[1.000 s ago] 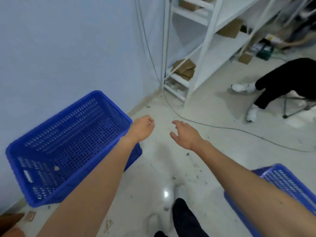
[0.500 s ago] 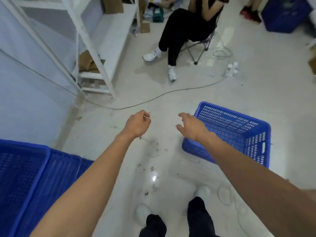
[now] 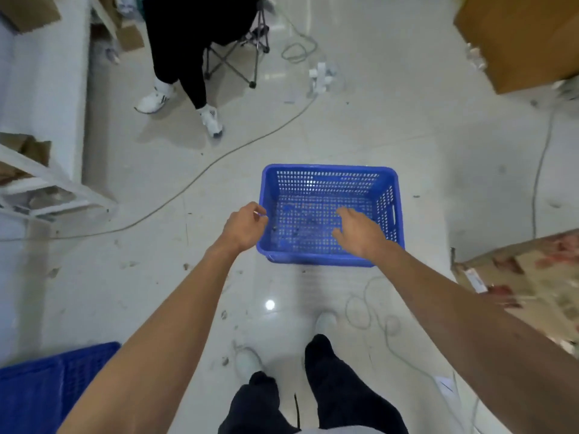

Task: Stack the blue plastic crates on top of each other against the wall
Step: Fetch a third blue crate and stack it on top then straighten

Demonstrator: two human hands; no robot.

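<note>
An empty blue perforated plastic crate [image 3: 329, 180] sits on the pale floor straight ahead of me. My left hand [image 3: 242, 227] hovers just outside its left wall, fingers loosely curled and holding nothing. My right hand [image 3: 360, 231] hangs over the crate's near right part with fingers spread, apart from the plastic. Another blue crate [image 3: 40, 386] shows at the bottom left corner, partly cut off by the frame edge.
A seated person [image 3: 188, 42] on a folding chair [image 3: 238, 54] is at the top. White shelving [image 3: 40, 177] stands left. Cardboard boxes [image 3: 520, 39] are at the right, another box [image 3: 526, 280] lower. Cables [image 3: 194, 180] trail across the floor. My feet [image 3: 313, 339] are below.
My view has swung right, away from the wall and the crate there. The floor crate now lies centred ahead, and both hands have reached it, left by its side, right over it.
</note>
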